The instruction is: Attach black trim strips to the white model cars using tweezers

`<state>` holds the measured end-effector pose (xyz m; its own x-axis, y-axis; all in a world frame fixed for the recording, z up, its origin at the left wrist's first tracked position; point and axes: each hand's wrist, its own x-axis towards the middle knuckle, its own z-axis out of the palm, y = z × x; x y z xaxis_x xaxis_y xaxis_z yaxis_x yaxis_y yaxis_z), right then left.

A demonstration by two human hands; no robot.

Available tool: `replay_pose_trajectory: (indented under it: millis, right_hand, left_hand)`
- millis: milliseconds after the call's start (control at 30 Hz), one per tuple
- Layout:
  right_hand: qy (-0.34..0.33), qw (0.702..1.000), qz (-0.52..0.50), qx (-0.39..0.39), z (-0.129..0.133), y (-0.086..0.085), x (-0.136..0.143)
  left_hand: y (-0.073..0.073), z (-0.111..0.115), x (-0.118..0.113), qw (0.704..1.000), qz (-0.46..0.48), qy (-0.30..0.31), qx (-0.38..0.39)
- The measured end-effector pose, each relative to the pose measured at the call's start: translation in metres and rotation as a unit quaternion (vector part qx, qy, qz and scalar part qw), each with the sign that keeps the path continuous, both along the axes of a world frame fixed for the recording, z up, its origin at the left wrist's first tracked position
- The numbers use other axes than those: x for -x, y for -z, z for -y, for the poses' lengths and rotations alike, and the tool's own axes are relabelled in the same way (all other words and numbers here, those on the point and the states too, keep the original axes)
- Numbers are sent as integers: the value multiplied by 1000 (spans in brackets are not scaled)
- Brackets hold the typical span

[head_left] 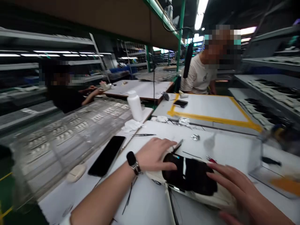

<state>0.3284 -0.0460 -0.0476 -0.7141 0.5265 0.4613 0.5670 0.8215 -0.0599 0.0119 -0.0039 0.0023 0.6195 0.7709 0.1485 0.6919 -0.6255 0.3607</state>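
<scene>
A cream model car (206, 198) with a glossy black roof (194, 175) lies on the white worktop in front of me. My left hand (156, 154) rests over its left end, thumb stretched onto the roof and the other fingers spread toward the far side. At the right end, my right hand (236, 184) is slightly blurred; its extended fingertips touch the roof's edge, with the thumb lower on the near side. The fingers of both hands are apart. A dark narrow strip (172, 204) sticks out from the car's near side.
A black phone (107, 156), a beige oval piece (76, 172), a white bottle (135, 106) and tweezers (145, 135) lie left. Plastic trays of small parts (70, 131) extend beyond. A clear box (269, 168) stands right. Two people (199, 73) work across the tables.
</scene>
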Motion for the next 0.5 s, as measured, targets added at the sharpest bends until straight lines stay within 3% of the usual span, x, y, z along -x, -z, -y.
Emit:
replay_pose_trajectory:
  millis: [100, 167, 300, 500]
  right_hand:
    - [11, 998, 23, 55, 8, -22, 8]
    - [11, 996, 13, 90, 9, -27, 12]
    - [6, 992, -7, 123, 11, -26, 13]
    - [-6, 992, -22, 123, 12, -24, 12]
  left_hand:
    - [-3, -10, 10, 999, -24, -48, -10]
    - [-3, -17, 18, 990, -72, -119, -28]
    - [1, -32, 40, 928, -206, -305, -51]
    - [14, -49, 58, 909, -239, -342, -6]
